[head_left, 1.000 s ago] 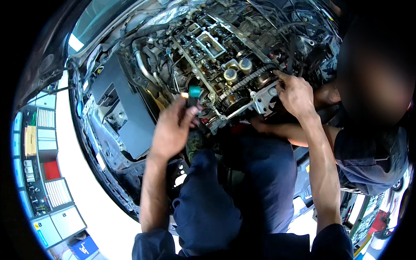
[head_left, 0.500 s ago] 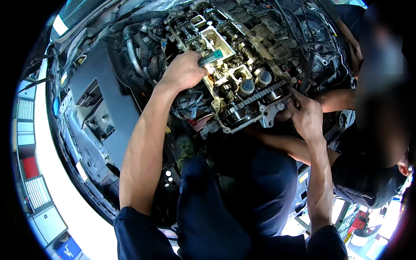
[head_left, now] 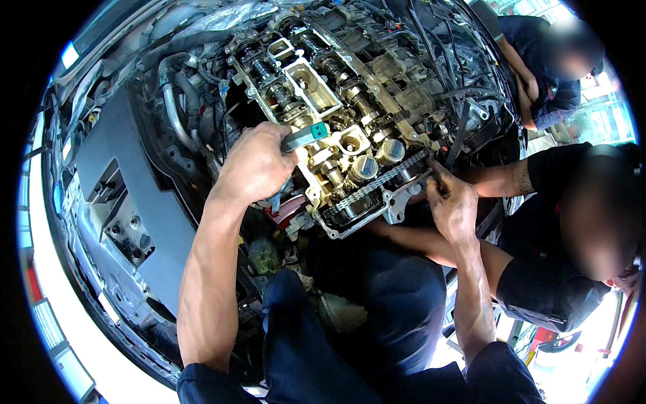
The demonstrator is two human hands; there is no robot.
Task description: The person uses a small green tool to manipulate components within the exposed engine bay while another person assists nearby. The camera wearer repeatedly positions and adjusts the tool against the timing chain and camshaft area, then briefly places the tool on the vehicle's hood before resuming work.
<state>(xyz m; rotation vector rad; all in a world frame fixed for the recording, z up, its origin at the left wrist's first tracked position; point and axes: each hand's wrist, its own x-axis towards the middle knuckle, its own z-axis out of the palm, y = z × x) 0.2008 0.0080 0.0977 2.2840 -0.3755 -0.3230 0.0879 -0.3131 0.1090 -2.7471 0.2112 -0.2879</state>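
My left hand (head_left: 258, 163) is wrapped round a flat grey bar-shaped tool with a green end (head_left: 306, 137), held over the left side of an open engine's cylinder head (head_left: 393, 121). Camshafts, oily and golden brown, lie exposed in it. At its near end a timing chain (head_left: 382, 182) runs across below two round grey caps (head_left: 365, 168). Beside the chain's right end is my right hand (head_left: 455, 207). Its index finger reaches to the head's edge and the other fingers curl in; whatever they hold, if anything, is hidden. Dark grease marks the fingers.
A co-worker's forearms (head_left: 431, 244) reach in from the right, passing under and behind my right hand. Another person (head_left: 538, 74) leans in at the far right. A dark grey panel (head_left: 134, 175) covers the left of the bay. My dark-clothed knee (head_left: 296, 303) is close to the engine's near end.
The view has shifted, so the engine and both hands sit lower and further left. My left hand keeps the grey tool over the head; my right hand stays by the chain's end.
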